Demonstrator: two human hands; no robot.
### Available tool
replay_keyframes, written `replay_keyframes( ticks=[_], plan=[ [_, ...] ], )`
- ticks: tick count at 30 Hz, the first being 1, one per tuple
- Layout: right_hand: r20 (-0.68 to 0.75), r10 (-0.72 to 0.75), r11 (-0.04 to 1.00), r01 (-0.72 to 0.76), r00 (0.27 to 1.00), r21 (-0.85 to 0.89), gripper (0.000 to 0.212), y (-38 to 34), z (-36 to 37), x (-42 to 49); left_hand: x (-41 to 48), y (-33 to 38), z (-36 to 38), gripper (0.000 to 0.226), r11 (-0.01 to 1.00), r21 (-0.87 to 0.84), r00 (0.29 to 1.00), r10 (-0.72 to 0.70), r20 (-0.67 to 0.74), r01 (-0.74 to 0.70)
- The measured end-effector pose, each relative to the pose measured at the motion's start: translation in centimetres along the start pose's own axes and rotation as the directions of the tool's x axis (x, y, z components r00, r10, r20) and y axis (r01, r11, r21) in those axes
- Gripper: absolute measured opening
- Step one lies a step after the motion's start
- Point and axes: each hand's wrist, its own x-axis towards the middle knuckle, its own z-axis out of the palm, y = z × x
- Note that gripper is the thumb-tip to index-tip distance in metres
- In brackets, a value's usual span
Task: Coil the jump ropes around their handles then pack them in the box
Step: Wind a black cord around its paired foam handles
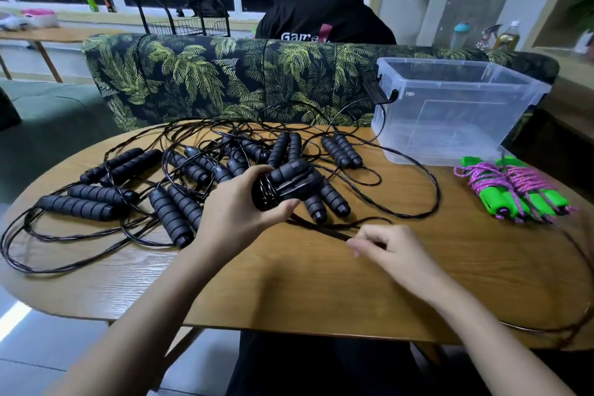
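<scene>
Inspection from the remote station, head view only.

**Left hand** (244, 206): closed around one handle pair (291, 182), held just above the table's middle. The two black handles lie side by side. They are ribbed cylinders with a matte, foam-like surface, and glossy black cord is wound over them in several turns.

**Right hand** (385, 249): thumb and fingertips pinch the free cord (321, 228), a thin, shiny, twisted strand. It runs taut and low over the tabletop up to the held pair.

**Loose black jump ropes** (173, 212): these have the same ribbed handles with hard smooth end caps, lying in twos across the left and centre of the table. I count seven pairs clearly. A knot of handles behind the left hand is too tangled to count, so I cannot give a total. Their cords sprawl in overlapping loops, some hanging past the near-left edge.

**Green jump ropes** (527, 202): one bundle sits at the right edge, with smooth bright-green plastic handles wrapped in braided pink-purple cord. I see at least three handle ends — the exact number is not clear.

**Box** (450, 125): one clear plastic tub, rectangular with rounded corners, its top open and a dark latch on its left side. It stands on the far right of the table, well apart from both hands.

**Table** (289, 292): one, wood-grain, with rounded ends. A palm-leaf print sofa (199, 77) stands just behind it.
</scene>
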Motion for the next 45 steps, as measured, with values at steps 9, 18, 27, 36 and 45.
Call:
replay_keyframes(
  ticks=[9,18,27,36,45],
  plan=[
    [0.295,0.293,0.877,-0.379,0.909,0.295,0.038,-0.7,-4.2,5.1,-0.9,1.1,-0.2,0.084,0.816,0.284,0.863,0.494,0.109,-0.503],
    [0.05,0.079,0.97,-0.088,0.996,0.225,0.049,-8.4,-3.9,6.4,-1.7,3.5,1.0,0.115,0.615,0.586,0.828,0.527,0.192,-0.528],
    [-0.145,-0.069,0.973,0.035,0.987,-0.227,0.029,-10.4,-0.6,0.9,-0.7,4.3,1.0,0.108,0.745,0.588,0.946,0.297,0.133,-0.316],
    [-0.184,-0.092,0.987,0.065,0.979,-0.145,0.036,-8.9,1.1,-1.9,-0.1,4.1,0.5,0.112,0.811,0.547,0.978,0.176,0.11,-0.207],
    [-0.139,0.009,0.998,0.0,0.99,0.064,0.024,-7.0,0.8,-2.8,-0.2,5.0,-0.6,0.126,0.964,0.25,0.982,0.042,0.182,-0.088]
  ],
)
